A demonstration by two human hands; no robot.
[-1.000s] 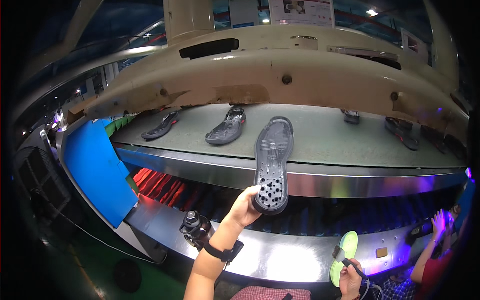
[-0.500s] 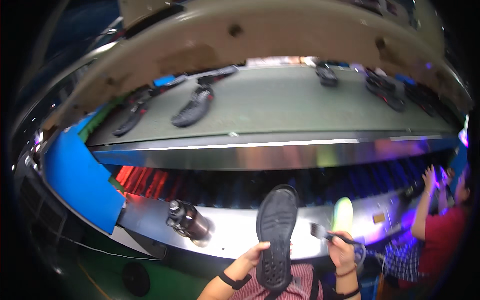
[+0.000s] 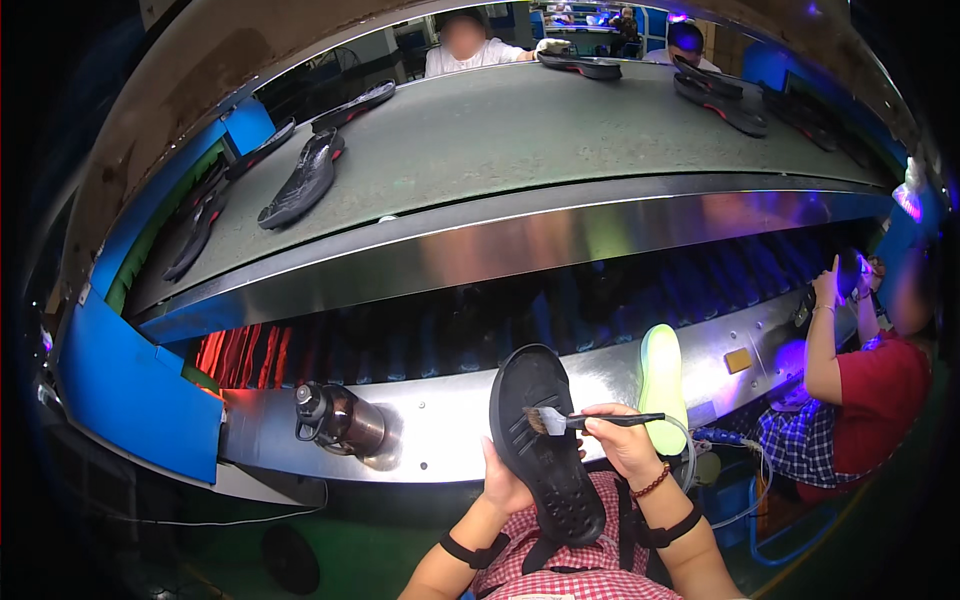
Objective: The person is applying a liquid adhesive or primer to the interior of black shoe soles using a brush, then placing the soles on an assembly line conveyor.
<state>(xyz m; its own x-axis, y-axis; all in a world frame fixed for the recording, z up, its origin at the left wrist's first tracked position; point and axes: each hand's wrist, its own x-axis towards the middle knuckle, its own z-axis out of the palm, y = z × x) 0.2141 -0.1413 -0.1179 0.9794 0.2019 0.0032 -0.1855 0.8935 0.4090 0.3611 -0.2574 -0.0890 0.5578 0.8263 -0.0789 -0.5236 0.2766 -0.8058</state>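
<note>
A black shoe sole (image 3: pixel 535 395) is tilted upright before me, its hollow inner side with ribs and small holes facing up. My left hand (image 3: pixel 507 482) is closed around its left edge near the middle; part of the fingers is hidden behind it. My right hand (image 3: pixel 622 440) grips the dark handle of a flat brush (image 3: pixel 548 420), closed around it. The bristles lie against the upper part of the sole. A thin hose runs down by the brush handle's end. Just beyond my right hand lies a bright yellow-green shoe-shaped piece (image 3: pixel 663 385).
A steel ledge (image 3: pixel 430 415) holds a dark bottle (image 3: pixel 345 422) at left and a yellow block (image 3: pixel 738 360) at right. Beyond it runs a green conveyor belt (image 3: pixel 450 140) with several black soles (image 3: pixel 303 180). A co-worker in red (image 3: pixel 880 400) sits at right; others are across the belt.
My right hand has brought the brush left onto the sole. The sole has tilted, its top leaning left. The view has shifted, and soles on the belt appear farther left.
</note>
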